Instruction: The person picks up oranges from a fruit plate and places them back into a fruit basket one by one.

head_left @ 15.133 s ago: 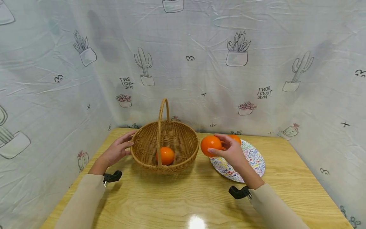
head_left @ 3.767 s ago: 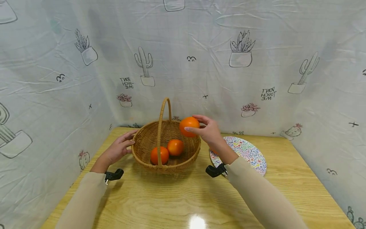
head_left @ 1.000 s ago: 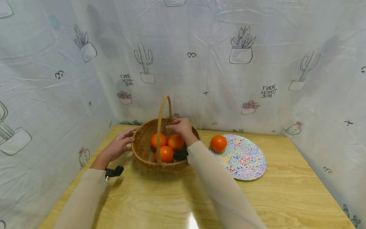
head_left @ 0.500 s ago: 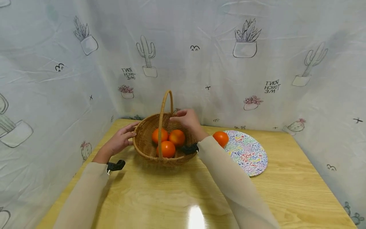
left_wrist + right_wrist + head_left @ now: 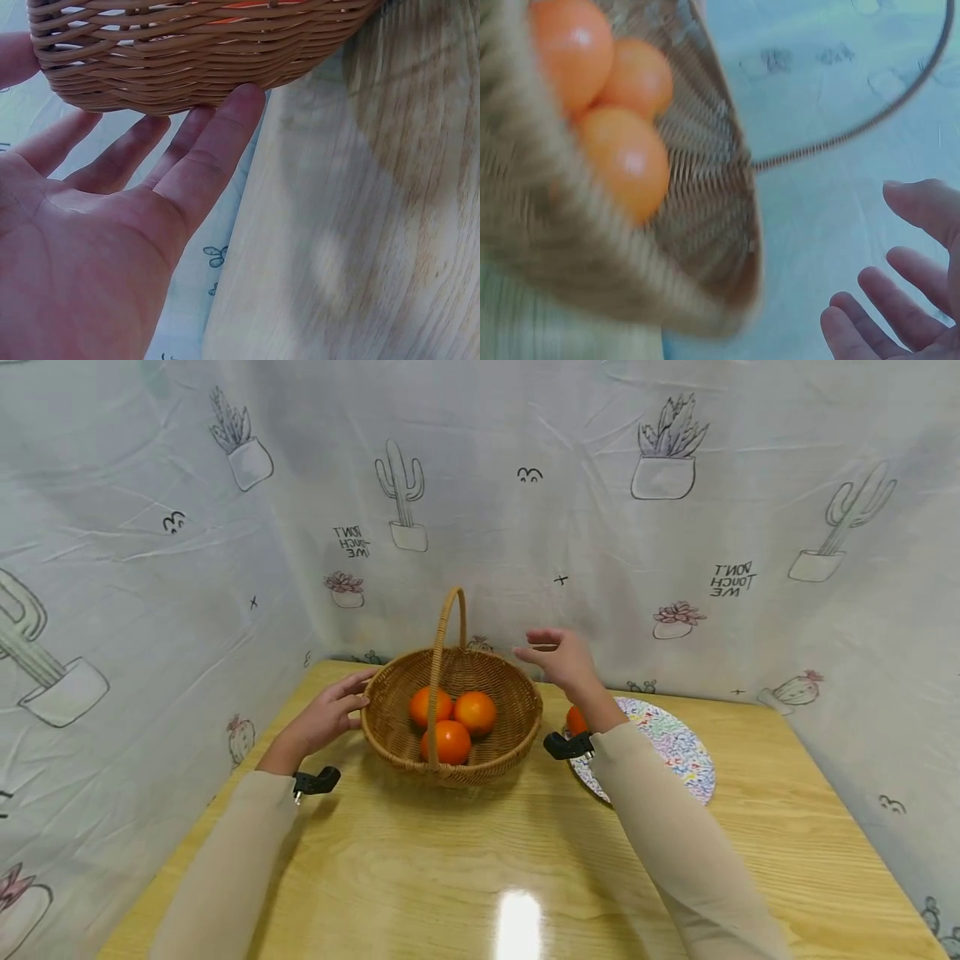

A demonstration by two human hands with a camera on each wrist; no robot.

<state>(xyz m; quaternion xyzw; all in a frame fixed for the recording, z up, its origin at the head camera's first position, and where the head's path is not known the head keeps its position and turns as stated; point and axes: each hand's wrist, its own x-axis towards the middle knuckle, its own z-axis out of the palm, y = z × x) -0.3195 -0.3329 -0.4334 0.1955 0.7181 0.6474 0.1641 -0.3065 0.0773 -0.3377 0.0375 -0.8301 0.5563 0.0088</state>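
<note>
In the head view, a wicker basket [image 5: 495, 768] with a tall arched handle stands on the table, holding three smooth round oranges [image 5: 476, 713] grouped near its middle. My left hand [image 5: 326, 718] touches the basket's left side. In the left wrist view, the fingers of that hand [image 5: 112, 217] are spread and fairly straight, fingertips against the woven wall. Off the basket's right rim, my right hand [image 5: 566, 660] hangs in the air with nothing in it. Its fingers are loosely bent and apart in the right wrist view. Another orange [image 5: 576, 720] sits partly hidden behind the right wrist.
A round plate [image 5: 682, 756] with a multicoloured squiggle pattern lies right of the basket, partly covered by the right forearm. The wooden table [image 5: 420, 877] extends toward the front. A cloth [image 5: 480, 527] printed with potted cacti hangs behind and along both sides.
Since 3.8 seconds ago, the right hand has let go of an orange in the basket. Over the last second it has moved out rightward past the rim. The left hand stays at the basket.
</note>
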